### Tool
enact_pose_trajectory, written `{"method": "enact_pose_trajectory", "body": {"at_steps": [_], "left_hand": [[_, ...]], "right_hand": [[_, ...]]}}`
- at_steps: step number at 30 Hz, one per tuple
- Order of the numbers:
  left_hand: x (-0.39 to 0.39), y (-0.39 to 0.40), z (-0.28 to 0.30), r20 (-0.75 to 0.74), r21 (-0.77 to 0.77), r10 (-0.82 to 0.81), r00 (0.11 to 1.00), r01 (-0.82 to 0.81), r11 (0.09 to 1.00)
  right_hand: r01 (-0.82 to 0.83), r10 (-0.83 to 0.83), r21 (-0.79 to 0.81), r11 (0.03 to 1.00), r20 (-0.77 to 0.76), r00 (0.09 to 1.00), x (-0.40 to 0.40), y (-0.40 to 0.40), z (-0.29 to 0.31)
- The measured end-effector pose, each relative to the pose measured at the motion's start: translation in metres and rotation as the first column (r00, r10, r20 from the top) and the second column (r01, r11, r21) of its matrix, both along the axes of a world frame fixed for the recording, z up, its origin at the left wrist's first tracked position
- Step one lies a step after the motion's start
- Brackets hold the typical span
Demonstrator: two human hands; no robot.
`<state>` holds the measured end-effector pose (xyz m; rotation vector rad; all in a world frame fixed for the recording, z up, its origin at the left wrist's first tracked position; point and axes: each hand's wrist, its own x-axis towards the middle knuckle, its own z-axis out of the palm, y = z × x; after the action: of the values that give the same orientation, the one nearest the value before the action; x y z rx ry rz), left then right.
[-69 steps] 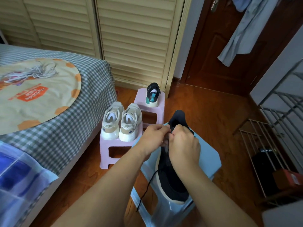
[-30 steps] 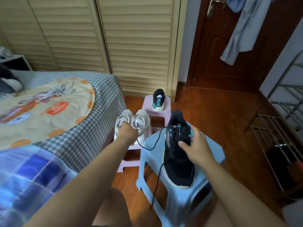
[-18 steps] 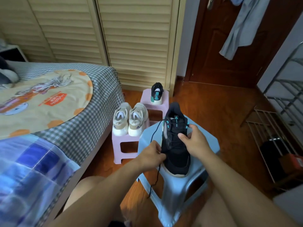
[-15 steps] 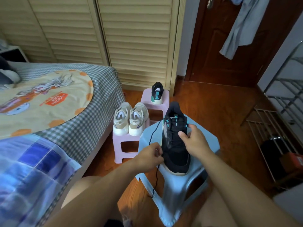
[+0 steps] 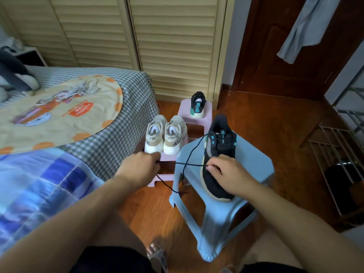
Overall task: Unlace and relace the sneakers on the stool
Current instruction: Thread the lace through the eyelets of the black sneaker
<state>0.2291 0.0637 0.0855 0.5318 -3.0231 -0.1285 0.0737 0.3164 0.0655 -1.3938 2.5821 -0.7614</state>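
A black sneaker [image 5: 220,146] with teal accents lies on a light blue stool [image 5: 254,166], toe toward me. Its black lace [image 5: 189,164] stretches taut to the left from the shoe's lower eyelets. My left hand [image 5: 139,166] grips the lace left of the stool, and a loose end hangs below it toward the floor. My right hand [image 5: 226,174] rests on the sneaker's forefoot, its fingers pinching the lace where it leaves the shoe. Another strand runs from the upper eyelets down across the stool's left edge.
A beige sneaker pair [image 5: 164,134] sits on a pink stool [image 5: 167,160] beside the bed [image 5: 122,134]. The other black sneaker [image 5: 197,104] stands on a farther pink stool [image 5: 184,109]. White laces [image 5: 78,91] lie on the bed. A metal rack [image 5: 338,158] stands at right.
My left hand has moved left and away from the shoe, drawing the lace out taut. My right hand has slid down from the tongue to the forefoot.
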Motion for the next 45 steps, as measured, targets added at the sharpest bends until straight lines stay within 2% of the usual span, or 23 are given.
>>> {"method": "enact_pose_trajectory", "body": {"at_steps": [3, 4, 5, 6, 7, 8, 10, 13, 15, 17, 19, 21, 22, 24, 26, 28, 30, 33, 35, 37, 40, 43, 45], "left_hand": [[0.018, -0.045, -0.001, -0.006, 0.12, 0.281, 0.96, -0.278, 0.953], [0.023, -0.058, 0.0, -0.049, 0.275, 0.42, 0.906, -0.392, 0.878], [0.026, -0.069, -0.001, -0.09, 0.519, 0.569, 0.817, -0.449, 0.727], [0.028, -0.076, -0.002, -0.098, 0.762, 0.705, 0.702, -0.403, 0.507], [0.026, -0.083, -0.003, -0.08, 0.923, 0.799, 0.595, -0.259, 0.285], [0.024, -0.084, -0.003, -0.06, 0.983, 0.843, 0.535, -0.117, 0.144], [0.014, -0.077, -0.001, -0.058, 0.986, 0.873, 0.484, 0.166, -0.026], [-0.004, -0.068, 0.014, -0.022, 0.807, 0.907, 0.421, 0.543, -0.232], [-0.011, -0.08, 0.025, -0.044, 0.744, 0.916, 0.4, 0.625, -0.237], [-0.007, -0.101, 0.035, -0.039, 0.779, 0.934, 0.355, 0.596, -0.194], [0.003, -0.112, 0.042, -0.009, 0.888, 0.947, 0.322, 0.438, -0.14], [0.01, -0.11, 0.049, -0.058, 0.976, 0.951, 0.304, 0.215, -0.01], [0.009, -0.102, 0.051, -0.099, 0.993, 0.929, 0.356, 0.092, 0.071], [0.005, -0.071, 0.058, -0.133, 0.968, 0.827, 0.546, -0.11, 0.228], [0.0, -0.028, 0.057, -0.13, 0.919, 0.68, 0.721, -0.171, 0.356], [0.0, 0.017, 0.047, -0.113, 0.927, 0.531, 0.84, -0.103, 0.36], [0.003, 0.055, 0.037, -0.097, 0.958, 0.414, 0.905, -0.028, 0.285], [0.004, 0.097, 0.031, -0.183, 0.94, 0.237, 0.954, 0.1, 0.326], [0.002, 0.111, 0.03, -0.231, 0.92, 0.128, 0.965, 0.174, 0.351], [0.002, 0.117, 0.027, -0.243, 0.891, 0.077, 0.967, 0.191, 0.411], [0.003, 0.12, 0.026, -0.241, 0.881, 0.053, 0.969, 0.195, 0.432], [0.0, 0.116, 0.023, -0.211, 0.871, 0.036, 0.977, 0.171, 0.46], [-0.008, 0.11, 0.021, -0.168, 0.862, 0.011, 0.986, 0.141, 0.487]], "right_hand": [[0.006, -0.006, 0.017, 1.0, 0.004, 1.0, 0.003, 0.0, 0.0], [-0.002, 0.002, 0.016, 1.0, 0.006, 1.0, 0.003, 0.001, 0.002], [-0.028, 0.028, 0.026, 0.999, 0.0, 1.0, 0.003, 0.002, 0.003], [-0.068, 0.069, 0.039, 0.997, -0.024, 0.997, 0.003, 0.003, 0.002], [-0.113, 0.116, 0.055, 0.992, -0.059, 0.991, 0.004, 0.003, 0.001], [-0.161, 0.168, 0.074, 0.984, -0.098, 0.981, 0.007, 0.003, 0.0], [-0.235, 0.255, 0.126, 0.964, -0.169, 0.952, 0.011, 0.003, -0.001], [-0.265, 0.306, 0.218, 0.939, -0.187, 0.933, 0.012, 0.001, -0.001], [-0.28, 0.332, 0.263, 0.923, -0.179, 0.926, 0.008, 0.003, -0.002], [-0.279, 0.339, 0.298, 0.913, -0.17, 0.925, 0.006, 0.004, -0.003], [-0.263, 0.323, 0.308, 0.914, -0.161, 0.933, 0.008, 0.004, -0.003], [-0.242, 0.293, 0.301, 0.922, -0.141, 0.946, 0.012, 0.001, -0.005], [-0.236, 0.272, 0.276, 0.932, -0.099, 0.957, 0.012, 0.001, -0.005], [-0.165, 0.154, 0.093, 0.982, 0.114, 0.982, 0.012, 0.0, 0.003], [0.132, -0.058, -0.174, 0.976, 0.374, 0.925, 0.008, -0.001, 0.014], [0.413, -0.243, -0.325, 0.851, 0.452, 0.858, 0.0, 0.005, 0.027], [0.498, -0.351, -0.372, 0.783, 0.396, 0.848, -0.007, 0.014, 0.038], [0.318, -0.24, -0.154, 0.936, 0.384, 0.892, 0.019, 0.009, 0.05], [0.193, -0.122, -0.063, 0.979, 0.577, 0.808, 0.052, -0.004, 0.05], [0.199, -0.038, -0.145, 0.969, 0.711, 0.703, 0.068, -0.01, 0.043], [0.272, 0.045, -0.26, 0.926, 0.795, 0.605, 0.061, -0.007, 0.032], [0.422, 0.14, -0.317, 0.849, 0.906, 0.399, 0.05, -0.006, 0.031], [0.454, 0.164, -0.322, 0.831, 0.921, 0.352, 0.043, -0.007, 0.031]]}}
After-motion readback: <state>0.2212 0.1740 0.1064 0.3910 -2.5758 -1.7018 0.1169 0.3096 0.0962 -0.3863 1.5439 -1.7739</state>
